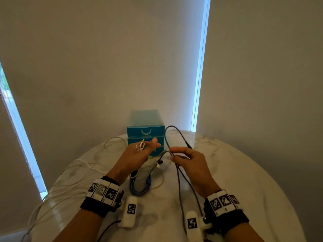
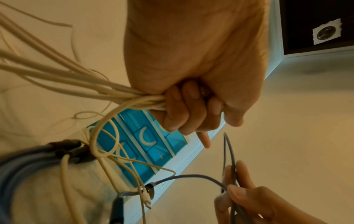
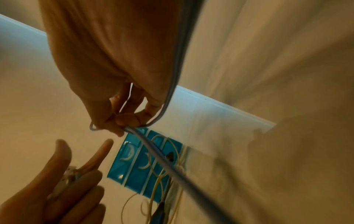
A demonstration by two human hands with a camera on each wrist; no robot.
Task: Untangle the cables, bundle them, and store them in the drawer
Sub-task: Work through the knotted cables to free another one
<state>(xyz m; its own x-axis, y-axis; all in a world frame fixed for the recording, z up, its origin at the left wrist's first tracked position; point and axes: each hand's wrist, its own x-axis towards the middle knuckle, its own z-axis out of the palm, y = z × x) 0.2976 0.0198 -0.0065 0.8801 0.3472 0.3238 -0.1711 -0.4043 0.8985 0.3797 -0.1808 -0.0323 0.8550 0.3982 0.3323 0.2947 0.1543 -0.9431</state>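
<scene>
while the right hand (image 1: pixel 189 163) pinches a dark cable (image 1: pixel 176 133) at thumb and forefinger, loop standing up above it, the left hand (image 1: pixel 138 154) curls its lower fingers round a sheaf of white cables (image 2: pixel 95 84), forefinger and thumb sticking out free, probably to keep the sorted whites parked while the dark one gets teased clear. left wrist view shows that clamp plainly; from the head you only catch white plugs (image 1: pixel 140 145) poking out of the fist. just behind both hands, the teal drawer unit (image 1: pixel 146 130), all fronts closed as far as this blur lets on. a blue coil (image 1: pixel 139 187) waits on the table (image 1: pixel 236 172), whites trailing off left.
</scene>
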